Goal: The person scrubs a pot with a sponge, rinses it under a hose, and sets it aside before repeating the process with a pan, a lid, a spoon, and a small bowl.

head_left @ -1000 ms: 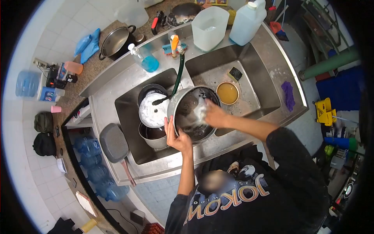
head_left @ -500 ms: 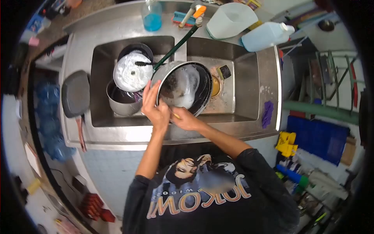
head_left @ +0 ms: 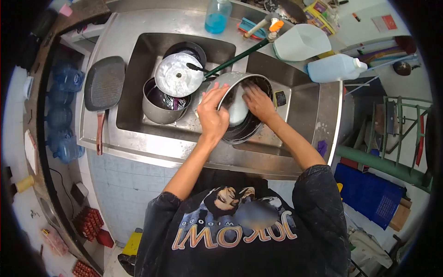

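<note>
A large grey pot [head_left: 236, 79] is held tilted over the sink's divider and right basin, its mouth turned toward me. White suds coat part of its dark inside. My left hand [head_left: 213, 115] grips the rim on the left, thumb at the edge and fingers along the outer wall. Inside the pot, my right hand [head_left: 259, 104] presses its bent fingers against the wall; anything under them is hidden. A soapy round lid [head_left: 171, 82] lies left of my left hand, over a smaller grey pot [head_left: 159, 111] and a dark pan [head_left: 190, 47] in the left basin.
A green hose [head_left: 244, 54] runs from the tap across the divider. A dark sponge [head_left: 280, 98] sits in the right basin. Around the rim are a grill pan [head_left: 105, 83], a blue-liquid bottle [head_left: 218, 22], a translucent container [head_left: 302, 42], a jug [head_left: 334, 68] and a purple cloth [head_left: 322, 147].
My right hand has gone from the pot's near rim, where something yellowish showed in it, to inside the pot. The pot is turned more on its side. The camera view has shifted.
</note>
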`<action>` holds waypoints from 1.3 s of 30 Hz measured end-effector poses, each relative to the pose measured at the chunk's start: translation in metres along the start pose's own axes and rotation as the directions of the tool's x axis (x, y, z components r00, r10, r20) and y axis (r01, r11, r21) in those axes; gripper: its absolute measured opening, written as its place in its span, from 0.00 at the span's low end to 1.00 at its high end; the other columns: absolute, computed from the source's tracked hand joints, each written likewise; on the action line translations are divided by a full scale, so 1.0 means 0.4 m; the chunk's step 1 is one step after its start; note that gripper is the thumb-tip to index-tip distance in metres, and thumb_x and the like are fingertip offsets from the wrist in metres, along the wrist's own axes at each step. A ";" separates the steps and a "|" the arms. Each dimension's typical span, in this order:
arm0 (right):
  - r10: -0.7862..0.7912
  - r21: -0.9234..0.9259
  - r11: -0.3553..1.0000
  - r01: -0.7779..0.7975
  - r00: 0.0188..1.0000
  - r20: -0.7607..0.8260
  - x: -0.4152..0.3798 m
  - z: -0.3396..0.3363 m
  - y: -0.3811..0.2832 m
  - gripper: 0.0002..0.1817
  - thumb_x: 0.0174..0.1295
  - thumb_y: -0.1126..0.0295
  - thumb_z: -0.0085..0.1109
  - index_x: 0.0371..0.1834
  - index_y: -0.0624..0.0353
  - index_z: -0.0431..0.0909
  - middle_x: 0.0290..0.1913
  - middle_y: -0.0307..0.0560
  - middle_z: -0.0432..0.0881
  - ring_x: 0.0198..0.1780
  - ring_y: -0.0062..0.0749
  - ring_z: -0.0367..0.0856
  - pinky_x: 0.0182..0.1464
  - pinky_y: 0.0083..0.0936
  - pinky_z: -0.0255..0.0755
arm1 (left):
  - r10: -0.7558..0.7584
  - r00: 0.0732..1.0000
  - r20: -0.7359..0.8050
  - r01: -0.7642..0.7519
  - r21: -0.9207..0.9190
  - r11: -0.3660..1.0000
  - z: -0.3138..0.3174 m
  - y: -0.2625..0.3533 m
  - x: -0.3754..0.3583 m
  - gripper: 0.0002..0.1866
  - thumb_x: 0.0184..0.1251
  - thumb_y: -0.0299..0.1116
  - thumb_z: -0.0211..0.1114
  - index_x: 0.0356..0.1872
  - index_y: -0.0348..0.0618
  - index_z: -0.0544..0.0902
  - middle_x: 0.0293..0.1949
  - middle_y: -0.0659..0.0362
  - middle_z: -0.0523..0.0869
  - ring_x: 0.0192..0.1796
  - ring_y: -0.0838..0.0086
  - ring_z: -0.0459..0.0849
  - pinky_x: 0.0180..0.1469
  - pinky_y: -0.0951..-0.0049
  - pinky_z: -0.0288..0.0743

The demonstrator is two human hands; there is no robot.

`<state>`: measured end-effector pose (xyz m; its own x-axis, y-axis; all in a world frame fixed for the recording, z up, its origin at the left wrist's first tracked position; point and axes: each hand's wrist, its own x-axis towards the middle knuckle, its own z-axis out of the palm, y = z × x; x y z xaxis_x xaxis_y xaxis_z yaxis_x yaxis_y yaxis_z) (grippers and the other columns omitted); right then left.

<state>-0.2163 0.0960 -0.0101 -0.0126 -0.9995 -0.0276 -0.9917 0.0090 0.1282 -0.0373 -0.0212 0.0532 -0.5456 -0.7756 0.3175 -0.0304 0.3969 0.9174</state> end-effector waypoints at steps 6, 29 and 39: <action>0.030 0.295 0.923 -0.248 0.809 0.587 -0.058 0.069 -0.136 0.16 0.47 0.68 0.60 0.38 0.66 0.80 0.37 0.64 0.83 0.43 0.55 0.83 0.50 0.43 0.76 | -0.421 0.889 -0.179 0.389 -0.189 0.902 0.014 -0.107 -0.053 0.27 0.40 0.13 0.48 0.45 0.31 0.85 0.42 0.45 0.88 0.49 0.58 0.86 0.58 0.66 0.73; 0.105 0.850 0.370 -0.376 0.925 0.364 -0.015 0.035 -0.312 0.19 0.65 0.62 0.49 0.40 0.70 0.80 0.44 0.73 0.80 0.48 0.60 0.81 0.51 0.48 0.72 | -0.466 0.880 -0.088 0.445 -0.187 0.876 0.014 -0.168 -0.105 0.16 0.66 0.16 0.55 0.54 0.33 0.70 0.46 0.54 0.77 0.51 0.67 0.77 0.59 0.69 0.66; 0.660 0.784 -0.609 -0.121 0.471 0.585 0.100 0.082 -0.326 0.17 0.62 0.67 0.62 0.51 0.62 0.76 0.40 0.42 0.80 0.41 0.25 0.76 0.43 0.26 0.72 | -0.461 0.887 -0.040 0.449 -0.160 0.879 0.070 -0.136 -0.219 0.17 0.73 0.23 0.52 0.60 0.29 0.72 0.51 0.52 0.81 0.51 0.70 0.78 0.56 0.71 0.70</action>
<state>-0.0915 0.0558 -0.0605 -0.7354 -0.4481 -0.5082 0.5048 0.1380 -0.8521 -0.0113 0.0387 -0.0314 -0.4361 -0.8903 -0.1313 -0.1382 -0.0779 0.9873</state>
